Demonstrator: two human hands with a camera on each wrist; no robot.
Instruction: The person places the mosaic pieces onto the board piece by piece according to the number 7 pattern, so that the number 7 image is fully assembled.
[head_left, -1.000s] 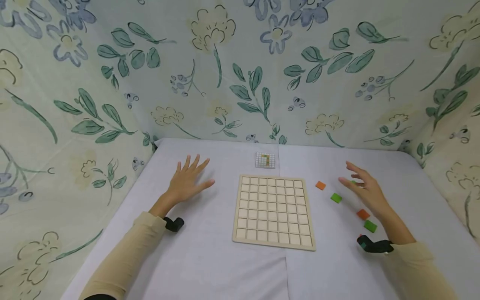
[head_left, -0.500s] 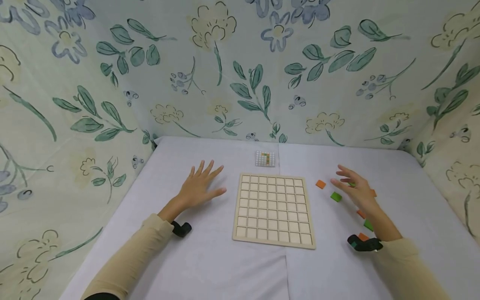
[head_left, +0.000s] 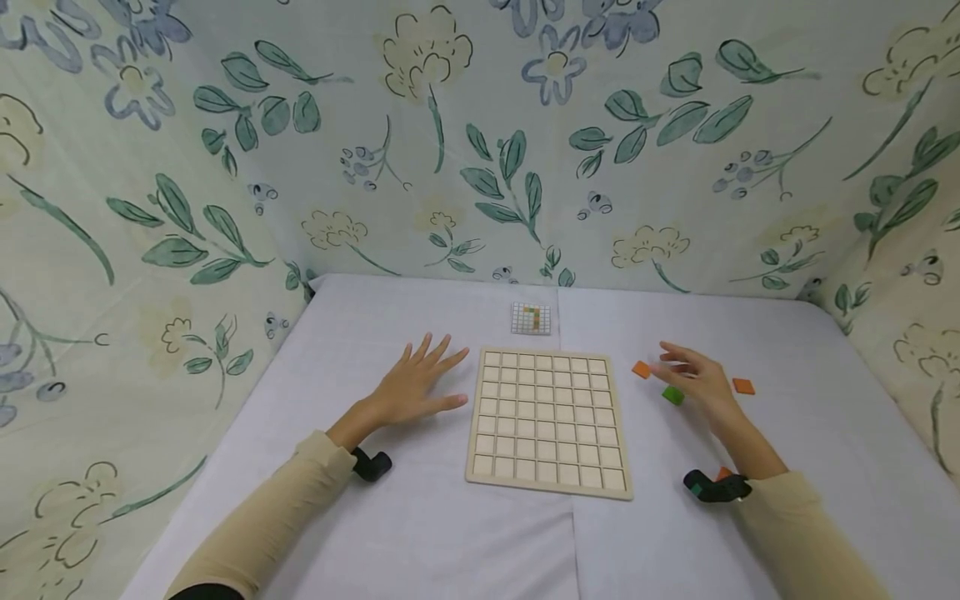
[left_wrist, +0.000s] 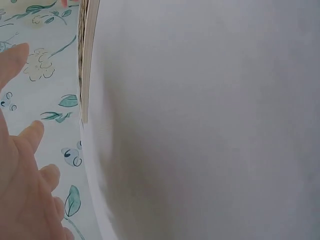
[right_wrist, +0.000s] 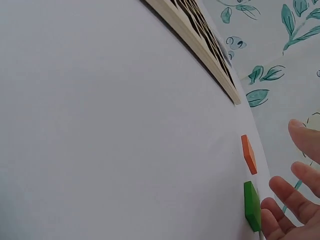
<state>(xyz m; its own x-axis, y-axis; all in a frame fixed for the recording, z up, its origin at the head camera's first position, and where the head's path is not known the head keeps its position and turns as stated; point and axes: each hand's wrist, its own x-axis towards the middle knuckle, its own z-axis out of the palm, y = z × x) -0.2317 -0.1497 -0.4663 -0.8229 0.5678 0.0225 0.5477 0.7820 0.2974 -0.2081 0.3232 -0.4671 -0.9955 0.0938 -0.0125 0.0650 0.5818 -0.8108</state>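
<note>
- A person's left hand (head_left: 412,392) spreads empty fingers just beside a gridded wooden board (head_left: 546,413) on a white-covered table (head_left: 435,542).
- The right hand (head_left: 703,386), loosely bent and empty, hangs near a green tile (head_left: 672,396) and an orange tile (head_left: 641,369) right of the board.
- A black wrist camera (head_left: 712,487) partly hides another orange tile (head_left: 723,472).
- Beyond the board, a patterned card (head_left: 531,319) lies before a floral backdrop (head_left: 450,200).

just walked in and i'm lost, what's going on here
A person's left hand is spread beside a wooden grid board with no coloured tiles on it. Their right hand is near an orange tile and a green tile. Neither hand seems to hold anything. Beyond the board, a small card with a grid pattern lies on the white-covered table.
</note>
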